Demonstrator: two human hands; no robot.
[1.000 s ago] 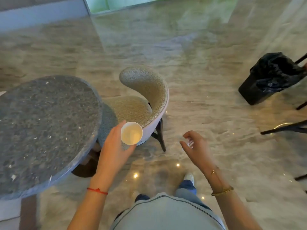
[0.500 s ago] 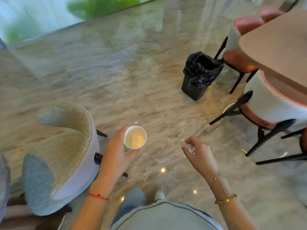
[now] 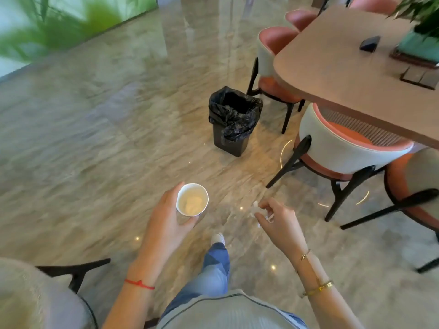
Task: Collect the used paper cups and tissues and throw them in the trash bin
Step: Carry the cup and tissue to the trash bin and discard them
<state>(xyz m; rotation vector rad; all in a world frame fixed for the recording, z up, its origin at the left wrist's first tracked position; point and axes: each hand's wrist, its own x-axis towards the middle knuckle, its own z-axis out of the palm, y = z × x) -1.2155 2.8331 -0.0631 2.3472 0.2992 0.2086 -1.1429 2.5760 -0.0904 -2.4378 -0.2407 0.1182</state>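
Observation:
My left hand [image 3: 166, 219] grips a white paper cup [image 3: 192, 199] from the side; the cup stands upright with something pale crumpled inside it. My right hand [image 3: 280, 222] pinches a small crumpled white tissue [image 3: 259, 207] between curled fingers. A black trash bin [image 3: 231, 138] lined with a black bag stands open on the marble floor, ahead of both hands and some way beyond them.
To the right stands a brown table [image 3: 344, 67] with pink-and-white chairs [image 3: 344, 150] round it, their black legs reaching onto the floor near the bin. A beige chair [image 3: 35, 293] is at my lower left. My foot [image 3: 217, 238] steps forward on the shiny floor.
The view has swung right and moved closer to the bin, which now lies nearer and more central. The round grey table has left view. Both hands keep their holds.

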